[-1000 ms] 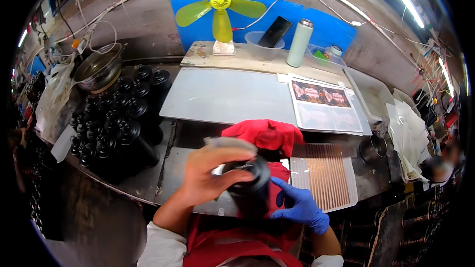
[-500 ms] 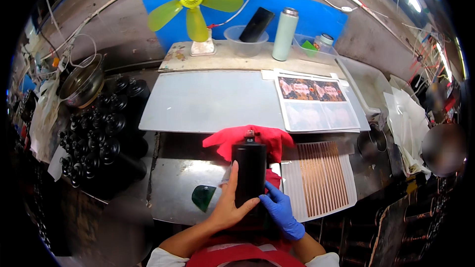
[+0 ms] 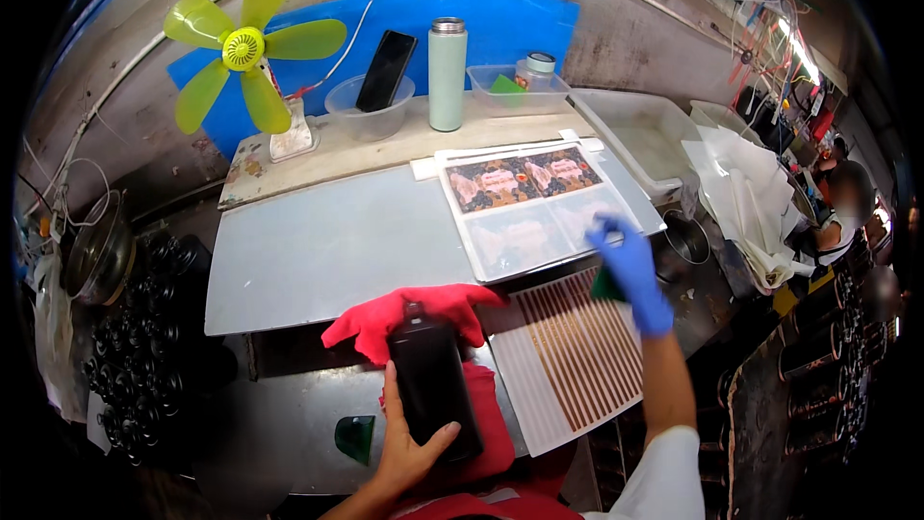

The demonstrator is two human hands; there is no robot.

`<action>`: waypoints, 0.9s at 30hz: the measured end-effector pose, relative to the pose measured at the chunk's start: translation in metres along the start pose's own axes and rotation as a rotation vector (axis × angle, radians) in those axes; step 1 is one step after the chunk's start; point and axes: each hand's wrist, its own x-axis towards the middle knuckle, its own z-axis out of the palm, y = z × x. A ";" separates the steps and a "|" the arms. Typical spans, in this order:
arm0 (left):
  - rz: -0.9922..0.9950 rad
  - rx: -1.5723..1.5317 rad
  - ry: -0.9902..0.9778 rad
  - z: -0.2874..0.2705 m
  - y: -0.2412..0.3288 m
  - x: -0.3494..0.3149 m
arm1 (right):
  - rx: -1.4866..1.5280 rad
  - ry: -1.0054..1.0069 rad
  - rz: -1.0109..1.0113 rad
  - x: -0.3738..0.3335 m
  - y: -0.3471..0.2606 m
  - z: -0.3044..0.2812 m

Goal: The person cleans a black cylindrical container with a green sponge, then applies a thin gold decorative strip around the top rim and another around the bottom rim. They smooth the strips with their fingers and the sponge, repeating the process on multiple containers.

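Note:
My left hand [image 3: 409,453] is closed round the lower part of a black bottle [image 3: 430,380], its neck pointing away from me. Under and behind the bottle lies a red cloth [image 3: 438,303]. My right hand [image 3: 635,274], in a blue glove, is raised over the right side, above the edges of a printed sheet [image 3: 525,217] and a sheet with brown-gold stripes [image 3: 568,356]. Its fingertips are drawn together and blurred. A dark green scraper-like piece [image 3: 605,286] shows against its palm, mostly hidden. A similar green piece [image 3: 355,439] lies on the metal table left of my left hand.
Many black bottles [image 3: 144,356] crowd the left. A grey board [image 3: 318,241] spans the middle, with a shelf behind bearing a yellow-green fan [image 3: 243,50], a bowl [image 3: 371,116] with a phone, and a pale green flask [image 3: 447,77]. A white basin [image 3: 635,140] stands at the right.
My right hand has left the bottle and moved right and away, over the sheets. A green piece now shows at its palm. My left hand still holds the bottle. The view has turned right.

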 end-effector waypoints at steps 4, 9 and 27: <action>0.006 -0.033 0.018 0.003 0.003 0.001 | -0.349 0.093 0.198 0.119 0.068 -0.002; -0.013 0.168 0.068 -0.009 0.000 -0.005 | -0.622 -0.169 0.057 0.178 0.104 0.021; -0.048 0.092 0.131 0.000 -0.011 0.002 | -0.191 0.135 -0.358 0.061 -0.050 -0.003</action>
